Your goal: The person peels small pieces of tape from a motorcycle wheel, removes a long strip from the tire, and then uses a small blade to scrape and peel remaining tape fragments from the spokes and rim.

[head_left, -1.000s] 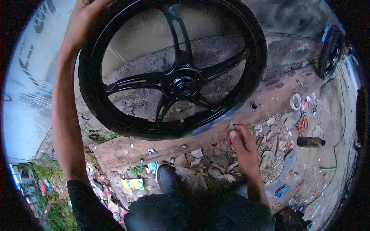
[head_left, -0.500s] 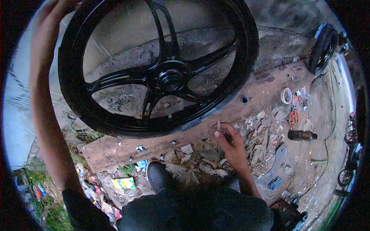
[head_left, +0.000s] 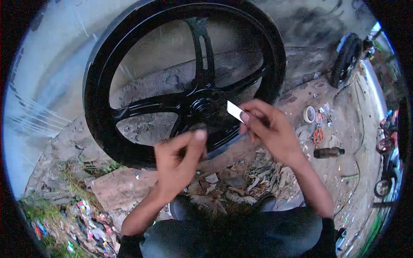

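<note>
A black spoked motorcycle wheel (head_left: 97, 99) stands on edge in front of me, leaning against the wall. In the fingertips of my right hand (head_left: 273, 133), just in front of the lower right of the wheel, is a small flat white strip (head_left: 234, 112) with a slanted end. My left hand (head_left: 178, 159) is raised before the lower rim, its thumb and fingers brought together in a pinch. Blur hides whether anything lies between them. Neither hand grips the wheel.
Under the wheel lies a wooden board (head_left: 116, 189). To the right are a tape roll (head_left: 309, 114), orange-handled scissors (head_left: 318, 136) and a dark bottle (head_left: 328, 152). Another black wheel (head_left: 346, 60) leans farther back. Rubble and litter (head_left: 97, 230) cover the ground by my feet.
My left hand has left the top of the wheel and come down in front of it. My right hand has risen, and the white strip now shows face-on. The wheel sits slightly differently in view.
</note>
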`<state>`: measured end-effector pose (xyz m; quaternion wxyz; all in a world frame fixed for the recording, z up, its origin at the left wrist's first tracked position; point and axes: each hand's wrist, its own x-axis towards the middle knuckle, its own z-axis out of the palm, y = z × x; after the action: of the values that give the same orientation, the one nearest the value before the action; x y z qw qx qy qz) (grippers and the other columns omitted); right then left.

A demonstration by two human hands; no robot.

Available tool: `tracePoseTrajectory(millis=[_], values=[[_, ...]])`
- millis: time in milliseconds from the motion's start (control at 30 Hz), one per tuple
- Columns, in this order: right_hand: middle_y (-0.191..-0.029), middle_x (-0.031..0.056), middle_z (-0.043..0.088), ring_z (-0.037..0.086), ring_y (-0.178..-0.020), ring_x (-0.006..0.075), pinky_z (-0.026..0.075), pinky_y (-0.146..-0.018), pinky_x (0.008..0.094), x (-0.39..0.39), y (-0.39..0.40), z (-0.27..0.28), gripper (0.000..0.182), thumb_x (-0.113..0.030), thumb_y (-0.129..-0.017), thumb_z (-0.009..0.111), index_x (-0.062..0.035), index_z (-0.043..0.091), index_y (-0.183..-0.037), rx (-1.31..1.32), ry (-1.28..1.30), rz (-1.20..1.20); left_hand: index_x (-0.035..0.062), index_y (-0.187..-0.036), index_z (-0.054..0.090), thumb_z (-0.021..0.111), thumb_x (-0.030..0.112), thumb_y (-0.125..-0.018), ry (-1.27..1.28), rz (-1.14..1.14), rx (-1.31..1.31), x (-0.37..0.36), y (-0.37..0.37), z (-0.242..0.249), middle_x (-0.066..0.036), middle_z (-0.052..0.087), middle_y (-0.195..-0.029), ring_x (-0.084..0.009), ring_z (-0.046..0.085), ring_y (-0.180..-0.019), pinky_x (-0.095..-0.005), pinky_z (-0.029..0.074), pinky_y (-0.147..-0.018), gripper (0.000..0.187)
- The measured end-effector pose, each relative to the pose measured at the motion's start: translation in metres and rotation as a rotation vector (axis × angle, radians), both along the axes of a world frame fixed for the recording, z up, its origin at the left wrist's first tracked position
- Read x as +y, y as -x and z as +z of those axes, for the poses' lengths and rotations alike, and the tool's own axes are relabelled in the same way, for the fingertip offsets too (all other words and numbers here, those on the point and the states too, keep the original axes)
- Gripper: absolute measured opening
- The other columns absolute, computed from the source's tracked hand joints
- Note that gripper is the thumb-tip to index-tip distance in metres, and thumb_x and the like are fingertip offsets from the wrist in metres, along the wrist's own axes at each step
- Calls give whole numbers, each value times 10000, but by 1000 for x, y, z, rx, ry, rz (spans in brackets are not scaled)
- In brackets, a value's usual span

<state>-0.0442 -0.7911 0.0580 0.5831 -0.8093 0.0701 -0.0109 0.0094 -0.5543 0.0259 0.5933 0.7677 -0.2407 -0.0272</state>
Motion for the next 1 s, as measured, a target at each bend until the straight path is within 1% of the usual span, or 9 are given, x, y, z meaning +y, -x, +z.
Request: tracePoseTrajectory(millis=[67, 133, 200, 233, 367, 467, 600, 833, 1000], values=[[-823, 21, 678, 576, -636, 60, 416, -553, 214, 8, -12, 19, 253, -251, -1088, 595, -45, 629, -1231, 38, -109, 16, 14, -878, 664, 652, 191, -1042, -53, -20, -27, -11, -7, 4, -58, 569, -596, -77, 509, -538, -296, 414, -515, 242], [-811, 24, 679, 579, -589, 64, 411, -512, 210, 11, -21, 26, 265, -277, -1084, 602, -57, 636, -1230, 82, -137, 24, 16, -912, 672, 659, 189, -1037, -36, -9, -125, -19, -11, 11, -75, 571, -609, -95, 517, -539, -302, 418, -514, 214], [-807, 25, 676, 578, -593, 63, 416, -515, 210, 12, -27, 24, 267, -278, -1083, 604, -54, 638, -1224, 88, -159, 39, 41, -1112, 658, 671, 181, -1022, -62, -32, -165, -22, -12, 15, -103, 611, -642, -181, 580, -524, -346, 457, -523, 167], [-794, 66, 704, 570, -544, 96, 445, -507, 248, 12, -30, 24, 240, -239, -1078, 603, -29, 644, -1187, 78, -121, 35, 52, -1198, 639, 674, 179, -1017, -101, -50, -176, -20, -11, 19, -116, 621, -652, -217, 607, -529, -364, 472, -529, 223], [-786, 64, 703, 555, -527, 90, 425, -486, 247, 9, -40, 14, 235, -237, -1076, 604, -20, 648, -1154, 92, -201, 82, 98, -1524, 455, 661, 186, -1014, -206, -111, -172, -16, -4, 14, -183, 671, -712, -359, 704, -617, -448, 531, -566, 556], [-771, 59, 696, 543, -515, 86, 413, -470, 248, 10, -42, 6, 231, -236, -1077, 603, -18, 653, -1134, 93, -186, 96, 104, -1617, 331, 636, 197, -1024, -241, -118, -223, -22, 0, 5, -225, 700, -765, -404, 730, -682, -478, 553, -577, 673], [-755, 51, 682, 541, -507, 81, 407, -455, 246, 7, -44, -7, 218, -216, -1081, 595, -15, 652, -1144, 70, -250, 77, 86, -1629, 311, 631, 242, -1028, -338, -84, -271, -38, -3, -7, -225, 706, -743, -404, 731, -662, -478, 561, -563, 699], [-768, 64, 680, 566, -506, 86, 416, -428, 248, 0, -55, -15, 222, -188, -1082, 584, 6, 633, -1178, 95, -398, 147, 89, -1639, 306, 635, 282, -1029, -422, 17, -285, -47, -1, -10, -136, 652, -623, -304, 682, -518, -418, 535, -501, 720], [-777, 68, 687, 577, -504, 89, 418, -423, 248, 1, -60, -18, 230, -190, -1085, 574, 14, 634, -1173, 88, -438, 160, 91, -1647, 291, 642, 280, -1024, -451, 23, -243, -46, -1, -11, -115, 647, -619, -277, 664, -489, -404, 522, -482, 739]])
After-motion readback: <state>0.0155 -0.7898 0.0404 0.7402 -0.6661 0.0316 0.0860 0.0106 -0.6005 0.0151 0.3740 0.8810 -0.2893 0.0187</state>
